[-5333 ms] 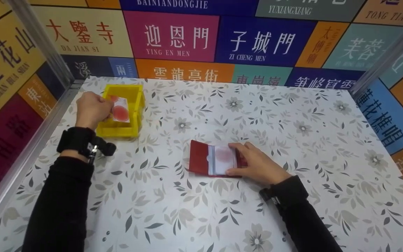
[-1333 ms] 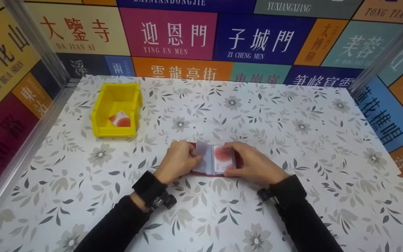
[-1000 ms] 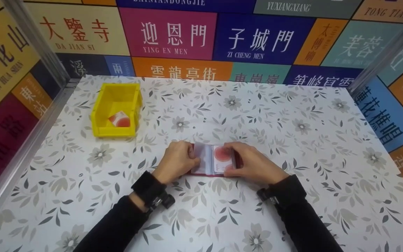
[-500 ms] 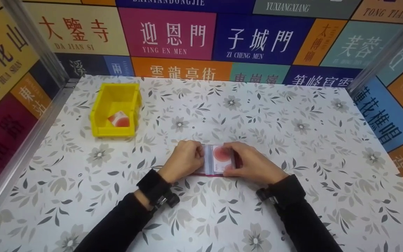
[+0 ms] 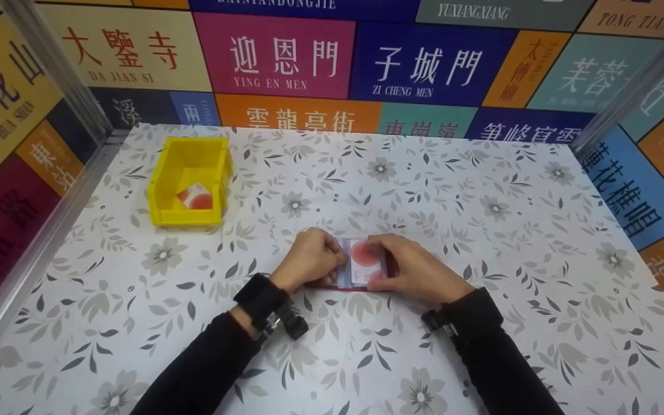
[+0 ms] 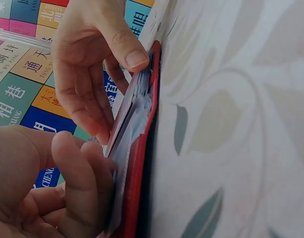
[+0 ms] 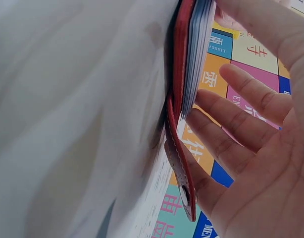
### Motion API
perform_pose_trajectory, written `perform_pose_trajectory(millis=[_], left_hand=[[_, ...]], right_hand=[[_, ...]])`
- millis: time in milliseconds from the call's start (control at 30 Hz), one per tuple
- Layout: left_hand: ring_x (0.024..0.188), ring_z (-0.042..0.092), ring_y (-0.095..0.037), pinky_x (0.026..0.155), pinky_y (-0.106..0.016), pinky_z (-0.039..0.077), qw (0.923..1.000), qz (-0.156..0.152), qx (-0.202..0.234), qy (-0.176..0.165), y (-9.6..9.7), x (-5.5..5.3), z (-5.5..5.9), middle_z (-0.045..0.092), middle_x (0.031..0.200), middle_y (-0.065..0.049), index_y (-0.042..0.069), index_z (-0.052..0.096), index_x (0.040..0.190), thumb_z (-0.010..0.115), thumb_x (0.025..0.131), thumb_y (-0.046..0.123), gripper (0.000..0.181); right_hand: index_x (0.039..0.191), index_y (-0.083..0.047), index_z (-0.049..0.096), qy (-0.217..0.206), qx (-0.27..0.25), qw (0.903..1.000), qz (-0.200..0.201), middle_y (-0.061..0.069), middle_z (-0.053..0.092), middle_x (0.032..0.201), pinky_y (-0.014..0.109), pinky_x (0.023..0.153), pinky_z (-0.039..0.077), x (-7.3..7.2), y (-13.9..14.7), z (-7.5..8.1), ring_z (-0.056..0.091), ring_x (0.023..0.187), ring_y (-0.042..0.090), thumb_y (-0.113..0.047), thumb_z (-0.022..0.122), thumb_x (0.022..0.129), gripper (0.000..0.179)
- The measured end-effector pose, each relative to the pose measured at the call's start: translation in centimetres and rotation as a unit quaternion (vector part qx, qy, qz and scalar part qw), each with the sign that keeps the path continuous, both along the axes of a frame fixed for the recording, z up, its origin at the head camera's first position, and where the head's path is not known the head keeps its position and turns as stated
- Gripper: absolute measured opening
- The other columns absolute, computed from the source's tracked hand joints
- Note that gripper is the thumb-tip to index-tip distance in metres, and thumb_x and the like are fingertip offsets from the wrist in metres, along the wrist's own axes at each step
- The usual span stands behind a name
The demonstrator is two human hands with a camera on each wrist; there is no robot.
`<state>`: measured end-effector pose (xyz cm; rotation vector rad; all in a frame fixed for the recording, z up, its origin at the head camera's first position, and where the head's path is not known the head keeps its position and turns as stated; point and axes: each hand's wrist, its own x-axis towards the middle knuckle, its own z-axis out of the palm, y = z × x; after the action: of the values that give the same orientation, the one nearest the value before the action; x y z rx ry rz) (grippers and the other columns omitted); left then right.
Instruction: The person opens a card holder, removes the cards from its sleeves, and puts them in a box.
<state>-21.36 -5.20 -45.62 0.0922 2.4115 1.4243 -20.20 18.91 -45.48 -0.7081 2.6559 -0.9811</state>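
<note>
A red card holder [image 5: 338, 287] with clear plastic sleeves lies spread out on the table. My right hand [image 5: 412, 266] holds its right side, thumb at the near edge and fingers at the far edge. A white card with red circles [image 5: 365, 265] shows in the right-hand sleeve. My left hand [image 5: 312, 260] is over the left half, its curled fingertips touching the sleeves [image 6: 123, 163] close to that card's left edge. I cannot tell whether it pinches anything. The holder's strap with a snap [image 7: 179, 168] hangs beneath the right hand in the right wrist view.
Back left stands a yellow bin [image 5: 187, 217], with a red-and-white card [image 5: 196, 197] lying inside. Flowered white covering spreads over the table [image 5: 459, 184]. Colourful sign panels [image 5: 277, 57] rise behind it and at both sides.
Seconds ago my left hand held a card at the bin; it then came to the holder. It has since slid right from the left cover toward the middle. The right hand keeps its hold.
</note>
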Motion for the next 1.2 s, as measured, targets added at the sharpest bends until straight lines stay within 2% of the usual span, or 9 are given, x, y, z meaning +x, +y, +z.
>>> perform_pose_trajectory(millis=[233, 567, 800, 1200], left_hand=[[0.04, 0.056, -0.007, 0.039, -0.019, 0.047, 0.9999, 0.012, 0.005, -0.005, 0.27, -0.12, 0.23, 0.064, 0.059, 0.0, 0.005, 0.077, 0.087, 0.079, 0.093, 0.007, 0.007], [0.038, 0.053, -0.007, 0.038, -0.019, 0.045, 0.9997, -0.001, -0.013, -0.018, 0.75, -0.41, 0.12, 0.064, 0.055, 0.0, 0.008, 0.079, 0.084, 0.082, 0.092, 0.012, 0.01], [0.038, 0.046, -0.005, 0.037, -0.018, 0.038, 0.9986, -0.004, -0.004, -0.053, 0.68, -0.84, -0.06, 0.061, 0.053, 0.003, 0.008, 0.071, 0.071, 0.082, 0.093, 0.014, 0.025], [0.042, 0.048, -0.005, 0.04, -0.018, 0.039, 0.9959, -0.003, 0.025, -0.088, 0.45, -0.87, 0.17, 0.066, 0.059, 0.002, 0.008, 0.075, 0.075, 0.08, 0.094, 0.013, 0.02]], right_hand=[[0.148, -0.013, 0.06, 0.0, -0.006, 1.0, 0.005, 0.004, 0.064, 0.149, 0.048, 0.126, 0.041, -0.04, 0.05, -0.03, 0.056, 0.144, 0.025, -0.032, 0.093, 0.085, 0.074], [0.148, -0.015, 0.059, -0.015, -0.003, 0.9998, -0.009, 0.002, 0.064, 0.148, 0.047, 0.127, 0.04, -0.01, -0.09, -0.17, 0.056, 0.145, 0.024, -0.032, 0.093, 0.084, 0.074], [0.148, -0.011, 0.059, 0.008, 0.001, 0.9999, 0.009, 0.006, 0.064, 0.148, 0.047, 0.125, 0.042, -0.11, -0.08, -0.07, 0.056, 0.144, 0.025, -0.031, 0.094, 0.084, 0.075], [0.148, -0.013, 0.06, 0.003, -0.005, 0.9999, 0.012, 0.004, 0.064, 0.149, 0.048, 0.127, 0.04, -0.08, -0.04, 0.02, 0.055, 0.145, 0.025, -0.03, 0.094, 0.084, 0.074]])
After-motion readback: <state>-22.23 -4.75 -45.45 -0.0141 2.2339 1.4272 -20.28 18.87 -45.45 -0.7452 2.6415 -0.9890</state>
